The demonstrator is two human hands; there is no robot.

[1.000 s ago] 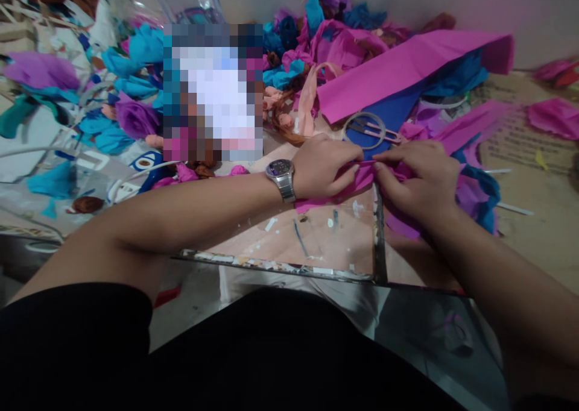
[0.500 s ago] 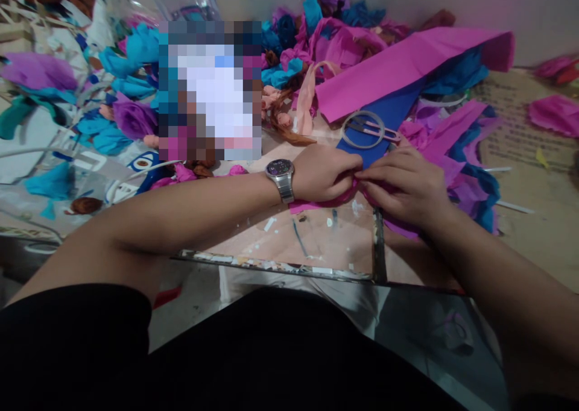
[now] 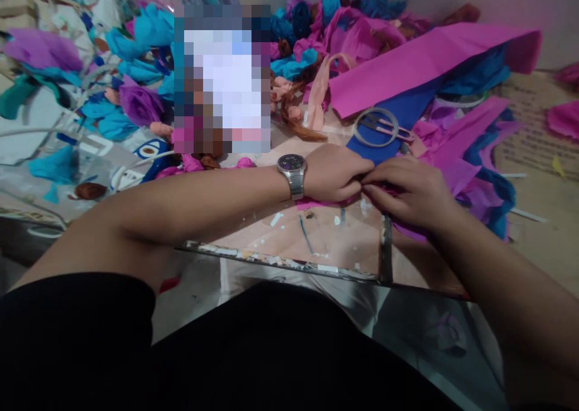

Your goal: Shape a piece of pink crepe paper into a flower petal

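Note:
My left hand [image 3: 332, 173], with a metal watch [image 3: 292, 169] on the wrist, is closed over a piece of magenta crepe paper [image 3: 316, 203] on the table top. My right hand [image 3: 407, 191] meets it fingertip to fingertip and pinches the same paper, most of which is hidden under both hands. Just behind the hands lie a ring of clear tape [image 3: 374, 126] and a blue paper sheet [image 3: 398, 119].
A long folded magenta sheet [image 3: 429, 61] lies at the back. Heaps of blue, purple and pink paper flowers [image 3: 136, 103] fill the left and rear. Loose purple and blue strips [image 3: 479, 170] pile at the right. The glass table's front edge [image 3: 280, 260] runs below my hands.
My hands have drawn closer together, bunching the magenta paper so that less of it shows. The camera view has shifted slightly left and down.

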